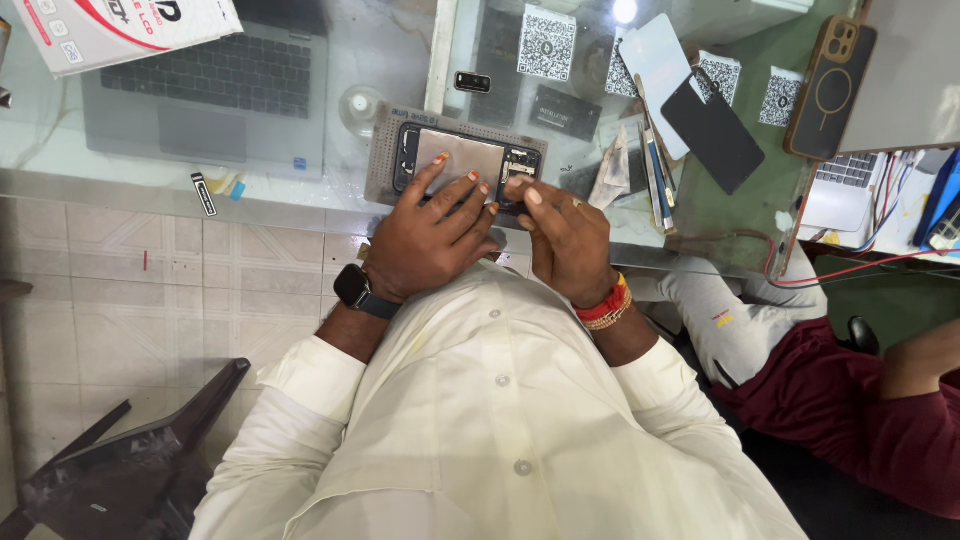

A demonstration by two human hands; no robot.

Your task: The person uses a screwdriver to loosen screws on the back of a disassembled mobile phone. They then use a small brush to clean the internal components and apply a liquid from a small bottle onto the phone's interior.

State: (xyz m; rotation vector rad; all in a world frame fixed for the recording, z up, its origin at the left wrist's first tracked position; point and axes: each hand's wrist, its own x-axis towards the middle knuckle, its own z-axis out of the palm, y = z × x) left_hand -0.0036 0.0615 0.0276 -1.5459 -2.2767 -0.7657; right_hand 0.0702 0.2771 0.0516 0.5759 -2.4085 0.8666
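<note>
Glass counter (pixel 400 60) as landmark, opened phone (pixel 465 160) flat on a perforated grey mat (pixel 385 130) near its front edge. Thin, stiff, light, probably fragile with the innards bared; best taken by the long side edges, never by the exposed middle. Left hand (pixel 430 235) spread wide and flat over the phone's lower half, pressing rather than gripping, wrist with black watch (pixel 358 290) just off the counter's edge. Right hand (pixel 570 240) curled, fingertips (pixel 533 196) pinched narrow at the phone's right end; whether anything sits between them, cannot tell. Grey laptop (pixel 200 100) further back on the counter.
</note>
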